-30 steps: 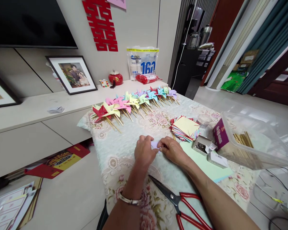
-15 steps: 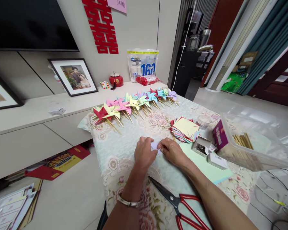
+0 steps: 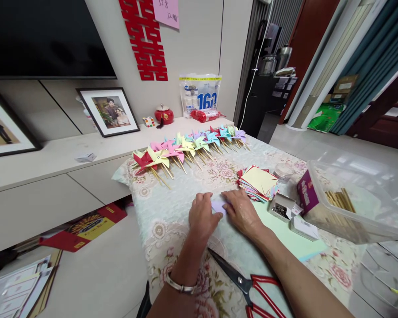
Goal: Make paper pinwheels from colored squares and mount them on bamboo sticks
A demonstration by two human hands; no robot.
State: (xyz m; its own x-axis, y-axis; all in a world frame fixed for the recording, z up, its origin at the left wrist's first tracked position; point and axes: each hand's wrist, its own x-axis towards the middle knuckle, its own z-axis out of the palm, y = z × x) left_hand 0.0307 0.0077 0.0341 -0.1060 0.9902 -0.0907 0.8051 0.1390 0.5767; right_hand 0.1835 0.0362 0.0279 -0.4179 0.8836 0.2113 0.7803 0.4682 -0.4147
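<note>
A small piece of light purple paper (image 3: 218,206) lies between my hands on the flowered tablecloth. My left hand (image 3: 201,216) grips its left side, thumb at the near edge. At the paper's right side is my right hand (image 3: 243,213), its fingers curled onto the sheet and partly hiding it. Close by my wrists, large scissors (image 3: 240,280) with red handles rest on the cloth. Beyond the hands stand rows of finished paper pinwheels (image 3: 157,157) on wooden sticks. To the right sits a stack of cut coloured paper squares (image 3: 258,180).
An opened small box (image 3: 280,207) of metal pins and a white box (image 3: 304,227) sit on pale green sheets (image 3: 285,240). A clear plastic bin (image 3: 338,221) with wooden sticks stands at the right edge. Behind the table runs a white cabinet (image 3: 53,163).
My right hand has shifted from a fingertip pinch to lying flatter, fingers reaching further forward over the paper. My left hand still holds the left side. The view has tilted slightly.
</note>
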